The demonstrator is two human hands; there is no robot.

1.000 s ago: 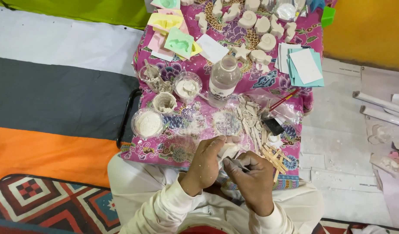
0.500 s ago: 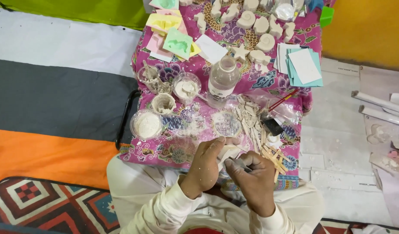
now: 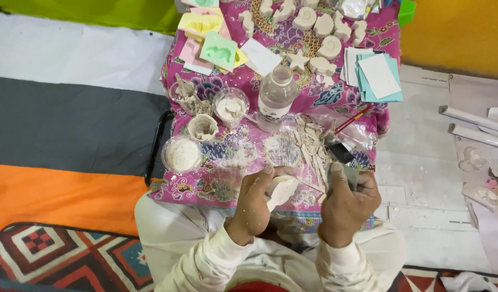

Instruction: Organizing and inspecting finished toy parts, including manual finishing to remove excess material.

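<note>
My left hand holds a small white plaster casting over the near edge of a low table draped in a pink patterned cloth. My right hand is a little to the right of the casting and apart from it. Its fingers are closed over a small grey piece, which is mostly hidden by the hand. Both hands are dusted with white powder. Just beyond my right hand lie pale scraps and sticks and a small black item.
A clear plastic bottle stands mid-table, with several cups of white plaster to its left. Plaster shell and star castings, coloured moulds and a stack of paper sheets fill the far side. Striped floor mats lie left.
My right hand has pulled away from the casting toward the right and now grips the grey piece. The thin tool it held against the casting is no longer seen. The left hand stays put.
</note>
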